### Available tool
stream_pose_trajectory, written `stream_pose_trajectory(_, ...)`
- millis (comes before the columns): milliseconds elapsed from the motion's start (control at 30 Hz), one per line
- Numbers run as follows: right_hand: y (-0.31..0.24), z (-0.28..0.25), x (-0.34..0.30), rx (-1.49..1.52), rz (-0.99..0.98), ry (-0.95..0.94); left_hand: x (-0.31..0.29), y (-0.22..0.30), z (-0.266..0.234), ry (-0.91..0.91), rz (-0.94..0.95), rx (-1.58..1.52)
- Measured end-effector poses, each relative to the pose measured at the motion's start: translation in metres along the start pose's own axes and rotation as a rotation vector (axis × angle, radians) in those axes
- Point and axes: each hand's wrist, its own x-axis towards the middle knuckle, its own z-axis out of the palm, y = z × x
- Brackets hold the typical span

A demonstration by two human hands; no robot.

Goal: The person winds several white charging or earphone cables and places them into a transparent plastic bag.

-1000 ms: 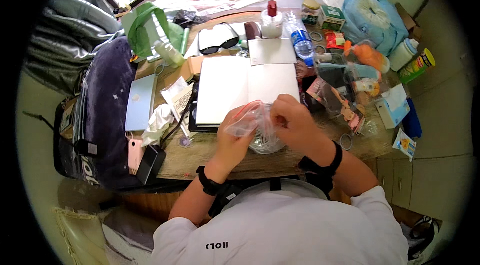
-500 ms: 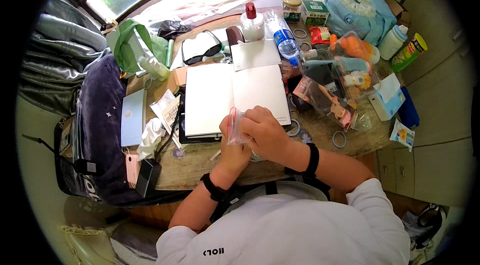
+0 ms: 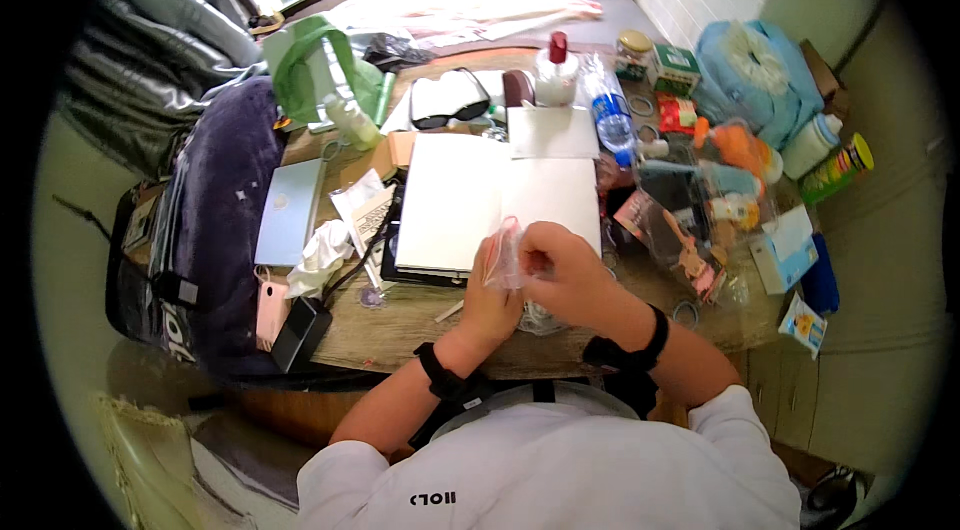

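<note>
A small clear zip bag (image 3: pixel 505 255) with a reddish strip along its top is upright in my left hand (image 3: pixel 489 312), above the near edge of an open notebook (image 3: pixel 448 200) with blank pages. My left fingers are closed round the bag. Right beside the bag, my right hand (image 3: pixel 572 268) is curled with thumb and fingers pinched together. Whatever lies between those fingertips is too small to make out. A white card (image 3: pixel 552 133) rests across the top of the right page. Under my wrists, a bit of clear plastic (image 3: pixel 540 321) lies on the wooden table.
To the left are a light blue folder (image 3: pixel 289 213), crumpled tissue (image 3: pixel 322 258), a pink device (image 3: pixel 271 312) and a black box (image 3: pixel 300 334). Behind the notebook stand a pump bottle (image 3: pixel 556 75) and a water bottle (image 3: pixel 612 118). Clear plastic packaging (image 3: pixel 690 220) crowds the right side.
My right hand has shifted slightly away from the bag, its fingers drawn together. The bag stays in my left hand. The whole view has shifted, with the scene lying farther right.
</note>
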Motion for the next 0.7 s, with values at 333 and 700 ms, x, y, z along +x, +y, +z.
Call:
stream_pose_trajectory(333,-0.021,-0.078,0.018,0.260,0.405,-0.230,-0.008,0.001,-0.062,0.078,-0.252,-0.722)
stream_pose_trajectory(700,-0.012,-0.095,0.048,0.241,0.369,-0.190,0.039,-0.014,-0.090,0.208,-0.085,-0.903)
